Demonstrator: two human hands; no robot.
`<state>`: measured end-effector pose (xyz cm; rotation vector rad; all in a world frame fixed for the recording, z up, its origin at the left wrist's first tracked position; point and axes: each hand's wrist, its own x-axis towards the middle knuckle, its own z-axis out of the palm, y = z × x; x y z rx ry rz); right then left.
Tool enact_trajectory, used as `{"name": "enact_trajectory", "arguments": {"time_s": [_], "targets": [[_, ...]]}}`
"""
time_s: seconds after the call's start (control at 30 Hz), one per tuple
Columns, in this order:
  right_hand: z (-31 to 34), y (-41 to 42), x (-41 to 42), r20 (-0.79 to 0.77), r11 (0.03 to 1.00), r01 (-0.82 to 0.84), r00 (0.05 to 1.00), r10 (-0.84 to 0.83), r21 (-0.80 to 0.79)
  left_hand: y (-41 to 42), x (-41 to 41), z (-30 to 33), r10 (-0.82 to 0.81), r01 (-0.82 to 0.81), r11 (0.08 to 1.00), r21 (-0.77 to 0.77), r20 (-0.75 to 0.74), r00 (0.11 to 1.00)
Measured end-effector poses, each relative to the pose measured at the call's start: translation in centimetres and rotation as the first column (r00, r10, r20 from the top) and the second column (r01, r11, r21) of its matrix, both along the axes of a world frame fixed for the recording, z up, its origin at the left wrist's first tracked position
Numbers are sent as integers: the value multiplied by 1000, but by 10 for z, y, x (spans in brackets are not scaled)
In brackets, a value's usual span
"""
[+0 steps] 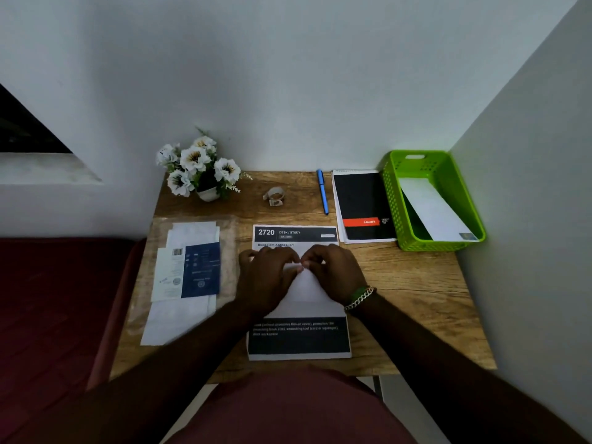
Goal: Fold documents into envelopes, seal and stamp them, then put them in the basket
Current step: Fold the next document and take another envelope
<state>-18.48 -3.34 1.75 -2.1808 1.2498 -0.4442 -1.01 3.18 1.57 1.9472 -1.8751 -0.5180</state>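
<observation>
On the desk (400,277), the printed sheet (298,338) lay at lower centre. The left hand (267,277) and right hand (333,270) pinched its folded edge; uneven pressure could skew the crease. One envelope (435,209) sat in the green basket (390,187), upper right.

Both forearms reached forward, converging; left hand (267,277) and right hand (333,272) palm-down, fingers curled, fingertips meeting at centre.

A sheet of paper (298,338) lies at the tabletop's (416,283) front edge, both hands on it. A packet of envelopes (189,277) sits left. A flowerpot (208,193), pen (323,193), notebook (363,206) and basket (390,187) line the back edge; an envelope (432,209) lies in the basket.
</observation>
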Motion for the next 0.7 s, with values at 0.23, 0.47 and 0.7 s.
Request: {"name": "enact_trajectory", "arguments": {"time_s": [0.23,0.47,0.7], "targets": [[13,-9,-11,-16,994,16,1000,-18,-109,-11,23,20,12,-13,1000,-5,-94,995],[19,-10,-31,-10,989,88,996,-90,-120,-5,61,13,141,-145,989,-14,-152,978],[31,-6,-10,53,991,59,997,-53,-121,-12,15,23,75,-78,997,-4,-206,976]]}}
